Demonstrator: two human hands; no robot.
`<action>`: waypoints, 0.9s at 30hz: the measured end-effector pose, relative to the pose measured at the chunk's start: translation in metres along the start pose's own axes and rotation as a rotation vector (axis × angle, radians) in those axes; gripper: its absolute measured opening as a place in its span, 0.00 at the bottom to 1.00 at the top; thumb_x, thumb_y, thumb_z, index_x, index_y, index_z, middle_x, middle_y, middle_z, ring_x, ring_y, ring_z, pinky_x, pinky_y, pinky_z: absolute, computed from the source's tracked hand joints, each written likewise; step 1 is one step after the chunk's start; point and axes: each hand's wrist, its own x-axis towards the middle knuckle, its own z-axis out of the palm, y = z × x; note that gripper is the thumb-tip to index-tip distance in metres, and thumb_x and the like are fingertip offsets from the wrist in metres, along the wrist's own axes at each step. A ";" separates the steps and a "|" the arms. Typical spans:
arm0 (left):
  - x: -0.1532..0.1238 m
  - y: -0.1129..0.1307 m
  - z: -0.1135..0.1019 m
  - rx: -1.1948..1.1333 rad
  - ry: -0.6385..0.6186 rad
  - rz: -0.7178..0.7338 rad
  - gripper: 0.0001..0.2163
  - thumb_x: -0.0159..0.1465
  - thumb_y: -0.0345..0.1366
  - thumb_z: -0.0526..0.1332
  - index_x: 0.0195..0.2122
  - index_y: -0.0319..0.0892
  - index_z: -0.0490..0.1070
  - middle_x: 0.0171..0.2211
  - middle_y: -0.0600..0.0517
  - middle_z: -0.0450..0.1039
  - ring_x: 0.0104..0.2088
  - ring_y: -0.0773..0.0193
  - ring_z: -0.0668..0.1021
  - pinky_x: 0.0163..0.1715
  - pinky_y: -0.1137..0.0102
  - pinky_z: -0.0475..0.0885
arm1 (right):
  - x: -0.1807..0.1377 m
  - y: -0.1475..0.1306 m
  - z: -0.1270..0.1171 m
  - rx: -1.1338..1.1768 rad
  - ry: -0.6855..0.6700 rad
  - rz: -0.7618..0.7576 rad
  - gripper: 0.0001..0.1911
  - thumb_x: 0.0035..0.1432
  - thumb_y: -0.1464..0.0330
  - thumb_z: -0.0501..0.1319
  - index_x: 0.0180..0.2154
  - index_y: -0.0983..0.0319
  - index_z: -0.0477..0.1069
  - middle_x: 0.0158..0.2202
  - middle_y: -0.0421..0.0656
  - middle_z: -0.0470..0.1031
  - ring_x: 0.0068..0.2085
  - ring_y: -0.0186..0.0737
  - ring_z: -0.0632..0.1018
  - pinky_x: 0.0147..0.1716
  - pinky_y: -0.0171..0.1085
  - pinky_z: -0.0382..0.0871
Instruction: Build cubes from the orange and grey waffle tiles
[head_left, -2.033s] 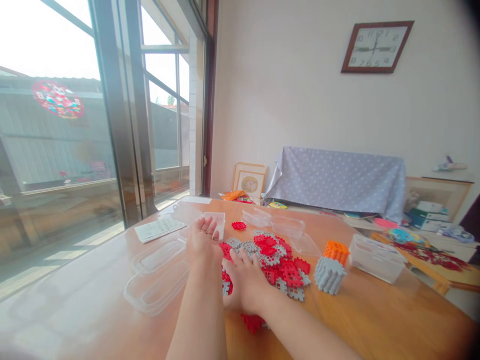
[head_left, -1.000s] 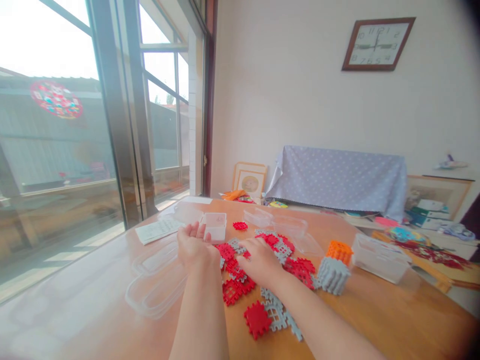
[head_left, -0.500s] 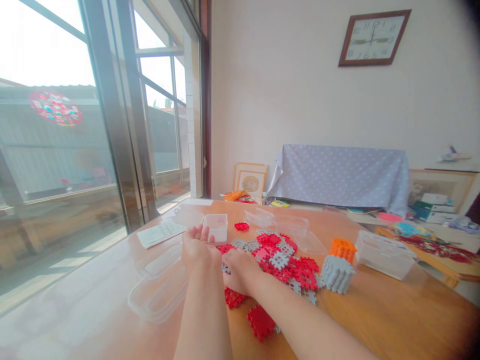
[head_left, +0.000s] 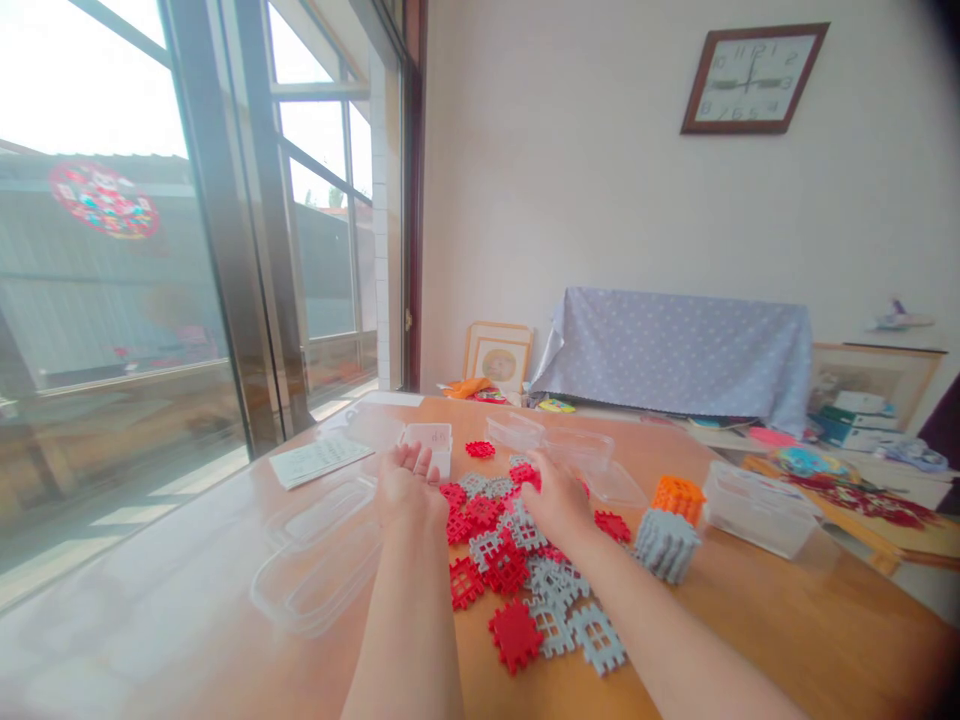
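Note:
My left hand (head_left: pixel 409 485) is palm up at the left side of the pile, fingers loosely apart, and nothing shows in it. My right hand (head_left: pixel 561 498) is over the back of the pile, with thumb and fingers around the edge of a red interlocking tile (head_left: pixel 525 477). Its fingertips are partly hidden. Between and below the hands lie loose red and grey notched plastic tiles, some with window openings. A solid red tile (head_left: pixel 515 636) and a grey window tile (head_left: pixel 598 638) lie nearest me. A single red tile (head_left: pixel 480 450) lies apart behind the pile.
Stacks of grey tiles (head_left: pixel 667 548) and orange tiles (head_left: pixel 679 497) stand to the right, beside a clear plastic box (head_left: pixel 761 510). Clear lids (head_left: pixel 315 585) and a printed sheet (head_left: pixel 321 462) lie on the left. A small white box (head_left: pixel 427 437) and clear containers (head_left: pixel 577 448) are behind.
My right hand has moved right and away from beside my left hand, uncovering the middle of the pile. Grey tiles now lie spread near the front. My left hand stays palm up, shifted slightly right.

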 end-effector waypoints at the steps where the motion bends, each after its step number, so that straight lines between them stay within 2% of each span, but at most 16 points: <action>1: 0.000 -0.001 0.000 0.006 -0.001 -0.007 0.07 0.65 0.42 0.56 0.38 0.46 0.67 0.45 0.53 0.74 0.50 0.63 0.77 0.43 0.67 0.65 | -0.003 -0.003 -0.004 0.002 0.004 -0.037 0.25 0.59 0.69 0.57 0.59 0.58 0.68 0.55 0.46 0.76 0.55 0.47 0.73 0.53 0.41 0.63; 2: 0.001 -0.002 0.000 0.012 0.000 -0.012 0.07 0.65 0.42 0.56 0.37 0.46 0.67 0.45 0.53 0.74 0.50 0.63 0.77 0.42 0.67 0.65 | -0.008 -0.008 -0.008 0.009 -0.023 -0.086 0.23 0.60 0.68 0.58 0.57 0.58 0.70 0.55 0.46 0.76 0.55 0.48 0.72 0.55 0.42 0.62; 4: 0.002 -0.003 0.000 0.025 0.000 -0.012 0.07 0.65 0.42 0.56 0.37 0.46 0.67 0.44 0.53 0.74 0.50 0.63 0.77 0.42 0.67 0.65 | -0.021 -0.019 -0.014 0.037 -0.166 -0.219 0.19 0.62 0.61 0.59 0.54 0.55 0.73 0.52 0.44 0.77 0.55 0.49 0.72 0.56 0.44 0.61; 5: 0.002 -0.003 0.000 0.032 0.000 -0.010 0.07 0.65 0.43 0.56 0.37 0.46 0.67 0.44 0.53 0.74 0.50 0.63 0.77 0.42 0.67 0.65 | -0.029 -0.025 -0.016 0.047 -0.269 -0.303 0.22 0.61 0.55 0.60 0.55 0.52 0.72 0.50 0.44 0.78 0.54 0.50 0.73 0.56 0.45 0.61; 7: 0.002 -0.005 0.000 0.051 -0.004 -0.010 0.07 0.64 0.43 0.56 0.37 0.46 0.67 0.44 0.53 0.74 0.50 0.62 0.77 0.41 0.67 0.65 | -0.045 -0.035 -0.017 0.043 -0.427 -0.436 0.33 0.54 0.47 0.64 0.59 0.51 0.68 0.51 0.45 0.77 0.54 0.53 0.72 0.56 0.49 0.59; 9: 0.002 -0.008 0.002 0.073 -0.015 -0.023 0.07 0.64 0.43 0.57 0.37 0.45 0.67 0.44 0.53 0.74 0.51 0.62 0.77 0.39 0.67 0.64 | -0.057 -0.043 -0.014 0.009 -0.491 -0.508 0.36 0.52 0.45 0.65 0.59 0.52 0.68 0.52 0.47 0.77 0.54 0.56 0.72 0.56 0.52 0.58; 11: 0.002 -0.012 0.003 0.097 -0.024 -0.041 0.08 0.65 0.43 0.56 0.37 0.45 0.67 0.44 0.53 0.74 0.51 0.62 0.77 0.39 0.68 0.64 | -0.063 -0.046 -0.009 -0.042 -0.458 -0.519 0.26 0.56 0.51 0.64 0.54 0.54 0.73 0.49 0.47 0.79 0.52 0.55 0.73 0.56 0.52 0.57; 13: 0.003 -0.016 0.004 0.126 -0.036 -0.055 0.08 0.65 0.43 0.56 0.37 0.45 0.68 0.44 0.53 0.74 0.50 0.62 0.77 0.39 0.68 0.63 | -0.061 -0.043 -0.007 -0.086 -0.385 -0.474 0.12 0.61 0.60 0.60 0.44 0.55 0.77 0.43 0.45 0.81 0.49 0.51 0.74 0.54 0.49 0.58; 14: 0.003 -0.019 0.004 0.143 -0.042 -0.061 0.08 0.66 0.42 0.56 0.37 0.45 0.68 0.44 0.53 0.74 0.49 0.62 0.77 0.39 0.68 0.63 | -0.059 -0.040 -0.007 -0.098 -0.347 -0.435 0.10 0.62 0.63 0.58 0.40 0.56 0.77 0.40 0.44 0.81 0.48 0.49 0.75 0.53 0.47 0.59; 16: 0.005 -0.024 0.005 0.182 -0.049 -0.063 0.07 0.65 0.42 0.56 0.37 0.45 0.68 0.42 0.52 0.74 0.46 0.63 0.78 0.39 0.68 0.63 | -0.052 -0.028 -0.011 -0.094 -0.272 -0.340 0.11 0.64 0.66 0.55 0.37 0.56 0.77 0.38 0.43 0.81 0.46 0.46 0.76 0.48 0.42 0.61; 22: 0.008 -0.044 0.008 0.254 -0.063 -0.045 0.07 0.58 0.36 0.63 0.37 0.44 0.69 0.38 0.52 0.74 0.35 0.64 0.78 0.35 0.69 0.63 | -0.040 0.025 -0.035 -0.053 -0.141 -0.001 0.17 0.65 0.67 0.52 0.51 0.53 0.74 0.43 0.44 0.81 0.45 0.44 0.80 0.41 0.38 0.65; 24: 0.007 -0.052 0.007 0.314 -0.121 -0.014 0.08 0.56 0.36 0.65 0.37 0.44 0.71 0.37 0.51 0.75 0.35 0.64 0.78 0.36 0.69 0.64 | -0.043 0.040 -0.041 -0.041 -0.129 0.054 0.18 0.65 0.67 0.51 0.53 0.52 0.73 0.44 0.44 0.81 0.45 0.45 0.80 0.40 0.38 0.65; 27: 0.001 -0.066 0.005 0.512 -0.279 0.085 0.08 0.55 0.36 0.66 0.36 0.44 0.74 0.35 0.50 0.77 0.36 0.61 0.78 0.37 0.69 0.65 | -0.052 0.053 -0.044 -0.016 -0.112 0.103 0.19 0.66 0.66 0.50 0.53 0.53 0.72 0.45 0.45 0.81 0.46 0.46 0.80 0.39 0.38 0.66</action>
